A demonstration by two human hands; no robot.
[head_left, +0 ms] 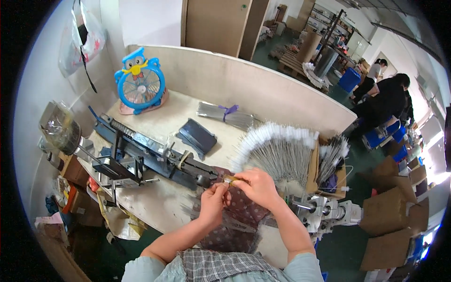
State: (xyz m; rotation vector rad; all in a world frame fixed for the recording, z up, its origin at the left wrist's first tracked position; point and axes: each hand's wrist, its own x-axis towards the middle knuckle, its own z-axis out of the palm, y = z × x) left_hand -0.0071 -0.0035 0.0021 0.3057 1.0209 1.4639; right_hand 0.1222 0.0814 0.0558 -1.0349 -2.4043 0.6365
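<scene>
My two hands meet over the front of the bench, at the end of a long dark metal machine. Between them is a small yellowish piece [230, 179], partly hidden by the fingers; its kind cannot be made out. My right hand [258, 186] pinches it from the right. Closed fingers of my left hand [215, 201] grip its near side. Below the hands lies a brown dotted cloth [242, 202]. The long machine [159, 157] runs from the far left and ends beside my left hand. Just beyond my right hand fans out a heap of thin wire stems with white tips [277, 152].
A blue cartoon-shaped fan [141, 89], a black plastic holder [197, 136] and tied thin rods [221, 113] stand or lie toward the back. At right are a cardboard box [312, 176] of stems and a metal device [329, 211]. A low partition [263, 77] bounds the bench; people work beyond.
</scene>
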